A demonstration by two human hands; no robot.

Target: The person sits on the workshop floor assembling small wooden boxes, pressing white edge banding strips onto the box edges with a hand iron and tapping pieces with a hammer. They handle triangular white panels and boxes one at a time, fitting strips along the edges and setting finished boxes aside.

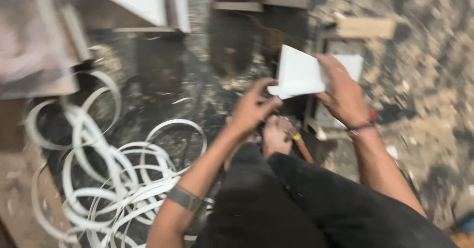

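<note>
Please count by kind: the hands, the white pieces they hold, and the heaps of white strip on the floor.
Hands: 2, left hand and right hand
White angled piece: 1
Heap of white strip coils: 1
Total: 4

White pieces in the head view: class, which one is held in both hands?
The white board, held up between the left hand and right hand. The white strip coils lie untouched on the floor.
</note>
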